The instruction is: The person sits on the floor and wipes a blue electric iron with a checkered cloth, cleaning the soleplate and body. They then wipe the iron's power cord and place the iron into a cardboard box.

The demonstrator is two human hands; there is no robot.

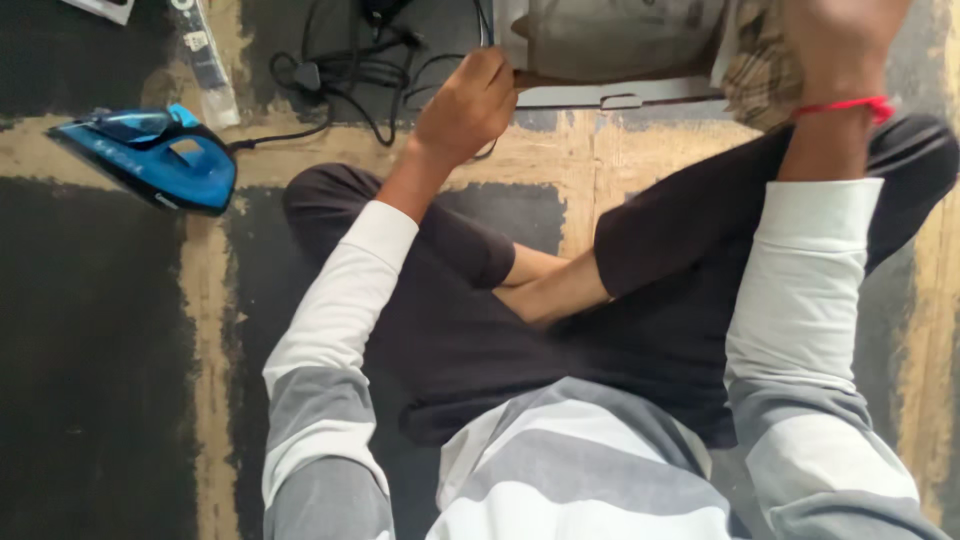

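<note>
Striped sleeves (330, 440), hands (468, 105) on flat cardboard (610, 95)

Packaging only:
- Flat cardboard box (610, 60) at top centre, on the floor ahead of the crossed legs. Grey-white rim, dull brownish-grey face, small tab cutout in its near edge. Left hand (468, 105) grips its near-left corner; right hand (845, 45) is over its right end, blurred.
- Long narrow clear plastic sleeve (205, 60) with dark print, top left, just behind the blue iron.
- White card corner (100, 8) at the top-left edge, mostly cropped.

No screens or signs.
</note>
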